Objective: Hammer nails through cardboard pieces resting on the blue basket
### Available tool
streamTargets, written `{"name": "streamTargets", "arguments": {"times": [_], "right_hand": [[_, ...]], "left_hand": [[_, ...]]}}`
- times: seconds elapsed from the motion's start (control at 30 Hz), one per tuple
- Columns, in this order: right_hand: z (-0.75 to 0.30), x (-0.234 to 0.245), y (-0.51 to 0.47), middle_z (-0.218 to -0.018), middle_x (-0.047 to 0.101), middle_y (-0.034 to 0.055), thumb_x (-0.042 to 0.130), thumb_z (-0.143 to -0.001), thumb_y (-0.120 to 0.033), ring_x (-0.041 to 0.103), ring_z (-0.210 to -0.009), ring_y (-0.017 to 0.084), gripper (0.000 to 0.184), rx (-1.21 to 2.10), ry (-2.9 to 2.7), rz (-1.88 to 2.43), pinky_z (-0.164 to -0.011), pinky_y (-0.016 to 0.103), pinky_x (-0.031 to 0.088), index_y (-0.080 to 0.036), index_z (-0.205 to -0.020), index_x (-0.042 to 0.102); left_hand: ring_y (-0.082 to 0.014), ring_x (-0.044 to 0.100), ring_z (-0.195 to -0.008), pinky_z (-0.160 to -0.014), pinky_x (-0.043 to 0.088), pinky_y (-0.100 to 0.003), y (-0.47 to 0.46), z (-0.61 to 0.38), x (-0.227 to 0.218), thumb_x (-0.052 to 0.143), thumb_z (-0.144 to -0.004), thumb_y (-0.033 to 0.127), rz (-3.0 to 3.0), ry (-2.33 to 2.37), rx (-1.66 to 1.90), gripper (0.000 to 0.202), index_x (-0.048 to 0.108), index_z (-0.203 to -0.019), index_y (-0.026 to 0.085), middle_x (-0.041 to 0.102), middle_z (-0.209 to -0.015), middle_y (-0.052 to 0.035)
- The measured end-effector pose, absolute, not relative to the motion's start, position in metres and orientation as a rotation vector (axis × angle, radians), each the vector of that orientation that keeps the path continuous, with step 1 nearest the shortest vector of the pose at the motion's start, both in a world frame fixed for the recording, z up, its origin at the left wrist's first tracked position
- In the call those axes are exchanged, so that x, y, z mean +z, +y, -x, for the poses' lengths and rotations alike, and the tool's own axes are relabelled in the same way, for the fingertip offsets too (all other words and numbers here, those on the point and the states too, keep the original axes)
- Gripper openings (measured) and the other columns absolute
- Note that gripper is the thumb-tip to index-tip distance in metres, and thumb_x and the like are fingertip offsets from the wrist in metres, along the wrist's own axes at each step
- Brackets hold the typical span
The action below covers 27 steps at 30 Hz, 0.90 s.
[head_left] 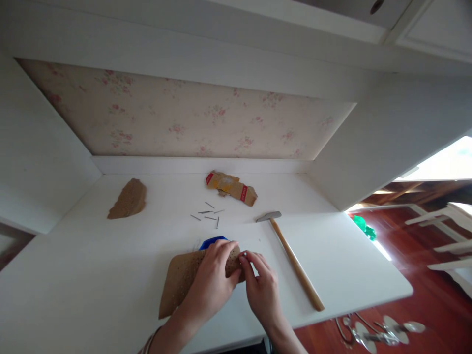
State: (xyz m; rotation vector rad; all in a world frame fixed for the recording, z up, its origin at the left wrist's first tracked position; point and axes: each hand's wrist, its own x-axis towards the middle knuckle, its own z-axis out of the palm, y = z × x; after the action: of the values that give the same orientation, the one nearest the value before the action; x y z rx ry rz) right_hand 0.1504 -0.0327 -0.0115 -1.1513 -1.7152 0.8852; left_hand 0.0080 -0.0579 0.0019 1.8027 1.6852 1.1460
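Observation:
A brown board (pixel 179 282) dotted with small holes lies near the white table's front edge. My left hand (pixel 214 285) rests on its right part, fingers curled over the top edge. Just right of it, my right hand (pixel 261 290) pinches a small shiny nail head (pixel 244 254) at the board's right corner. Something blue (pixel 212 242) peeks out behind the board. A hammer (pixel 295 263) with a wooden handle lies to the right, untouched.
Several loose nails (pixel 208 215) lie mid-table. A torn cardboard packet (pixel 231 187) sits at the back, another brown piece (pixel 128 199) at back left. The white table (pixel 92 255) stands in an alcove; red floor, metal items and white furniture lie to the right.

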Motion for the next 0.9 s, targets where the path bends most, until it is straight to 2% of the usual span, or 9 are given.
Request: {"name": "streamTargets", "arguments": {"times": [0.23, 0.4, 0.6, 0.77, 0.9], "right_hand": [[-0.149, -0.003, -0.030, -0.088, 0.069, 0.0068, 0.049, -0.096, -0.021, 0.062, -0.082, 0.022, 0.023, 0.831, -1.829, 1.090, -0.074, 0.033, 0.048, -0.025, -0.095, 0.071], [-0.150, -0.002, -0.029, -0.091, 0.068, 0.0078, 0.045, -0.097, -0.018, 0.062, -0.085, 0.022, 0.025, 0.799, -1.893, 1.083, -0.075, 0.034, 0.048, -0.024, -0.101, 0.069], [-0.152, -0.007, -0.029, -0.091, 0.070, 0.0071, 0.047, -0.097, -0.021, 0.063, -0.085, 0.022, 0.022, 0.809, -1.861, 1.124, -0.079, 0.035, 0.047, -0.023, -0.095, 0.069], [-0.152, -0.011, -0.029, -0.086, 0.068, 0.0061, 0.049, -0.097, -0.024, 0.061, -0.079, 0.020, 0.020, 0.879, -1.793, 1.157, -0.068, 0.029, 0.050, -0.023, -0.092, 0.068], [-0.152, -0.017, -0.030, -0.088, 0.067, 0.0066, 0.050, -0.097, -0.028, 0.061, -0.081, 0.021, 0.019, 0.927, -1.723, 1.185, -0.069, 0.028, 0.050, -0.023, -0.090, 0.067]], "left_hand": [[-0.0246, 0.059, -0.110, -0.098, 0.049, -0.043, -0.059, -0.008, 0.009, 0.058, -0.082, 0.010, -1.737, 1.647, 1.146, 0.037, 0.059, -0.117, 0.022, 0.064, -0.114, -0.0088], [-0.0221, 0.062, -0.103, -0.091, 0.052, -0.036, -0.059, -0.005, 0.019, 0.052, -0.091, 0.020, -1.647, 1.606, 1.164, 0.025, 0.065, -0.112, 0.022, 0.066, -0.111, -0.0088], [-0.0201, 0.060, -0.106, -0.097, 0.047, -0.035, -0.055, -0.002, 0.018, 0.042, -0.098, 0.031, -1.551, 1.578, 1.177, 0.027, 0.068, -0.105, 0.022, 0.066, -0.108, -0.0062], [-0.0193, 0.064, -0.091, -0.087, 0.050, -0.033, -0.055, 0.003, 0.020, 0.041, -0.099, 0.038, -1.280, 1.631, 1.263, 0.030, 0.064, -0.096, 0.020, 0.068, -0.097, -0.0059], [-0.0193, 0.064, -0.089, -0.082, 0.051, -0.031, -0.057, 0.003, 0.019, 0.042, -0.098, 0.040, -1.259, 1.640, 1.284, 0.030, 0.064, -0.096, 0.020, 0.068, -0.097, -0.0063]]}}
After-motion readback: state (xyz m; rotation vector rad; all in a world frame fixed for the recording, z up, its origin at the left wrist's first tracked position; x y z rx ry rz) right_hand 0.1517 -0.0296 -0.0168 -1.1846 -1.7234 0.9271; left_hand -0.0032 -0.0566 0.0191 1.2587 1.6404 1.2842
